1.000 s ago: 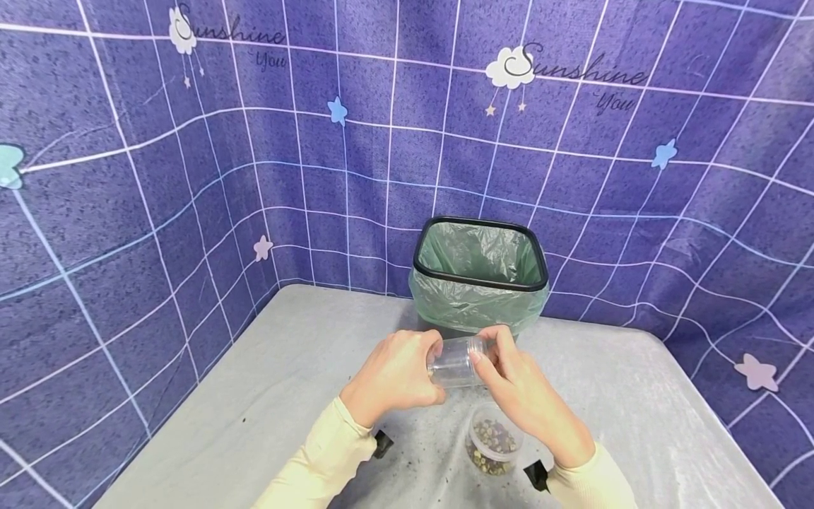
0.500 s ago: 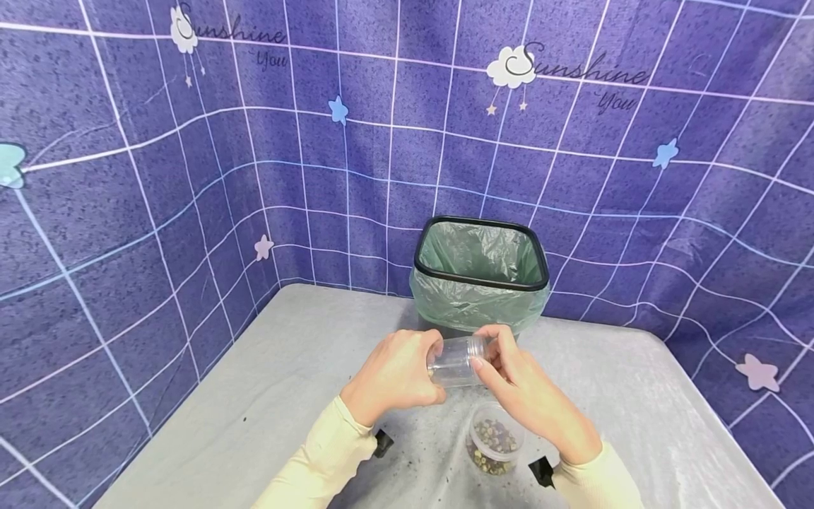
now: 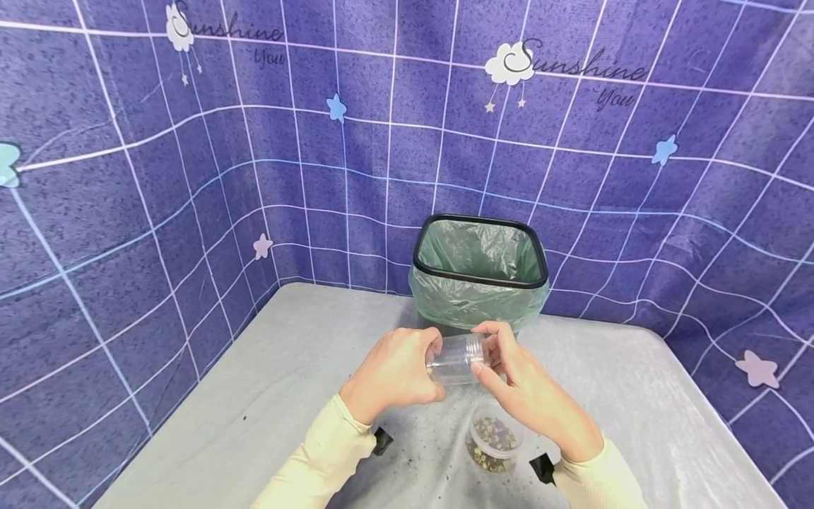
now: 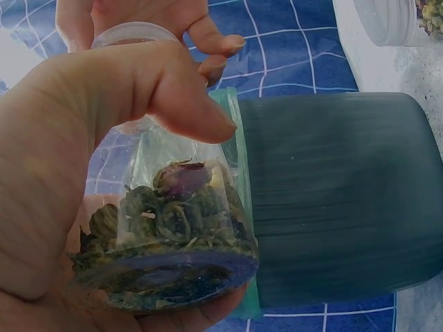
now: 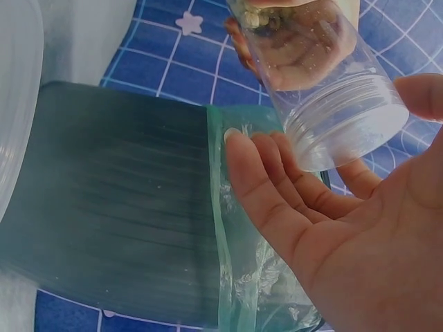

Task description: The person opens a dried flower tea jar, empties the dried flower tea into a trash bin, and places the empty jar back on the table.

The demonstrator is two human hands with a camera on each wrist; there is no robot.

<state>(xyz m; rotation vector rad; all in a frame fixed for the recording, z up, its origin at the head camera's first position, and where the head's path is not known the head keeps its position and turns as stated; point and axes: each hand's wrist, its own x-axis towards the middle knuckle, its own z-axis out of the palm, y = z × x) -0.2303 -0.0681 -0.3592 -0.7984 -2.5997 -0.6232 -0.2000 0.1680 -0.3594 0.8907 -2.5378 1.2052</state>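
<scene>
A clear plastic jar [image 3: 456, 359] lies tilted on its side between both hands, above the table in front of the bin. My left hand [image 3: 397, 369] grips its base end, thumb and fingers curled round it. Dried herbs with a dark rosebud [image 4: 183, 178] gather at that end in the left wrist view. My right hand [image 3: 523, 385] pinches the threaded mouth end between thumb and fingers; in the right wrist view the other fingers [image 5: 266, 187] curl loosely below it. Whether a clear lid covers the mouth, I cannot tell. Below stands a second clear jar [image 3: 492, 452] holding dried flowers.
A dark bin with a black rim [image 3: 480, 281] and a green plastic liner [image 3: 477, 300] stands behind the hands. Dark crumbs dot the grey cloth-covered table [image 3: 305, 339]. A purple grid-patterned curtain [image 3: 356, 184] closes off the back and left side.
Both hands stay on the jar in nearly the same place. The right hand's fingers have shifted slightly around the mouth end; the view has tilted a little.
</scene>
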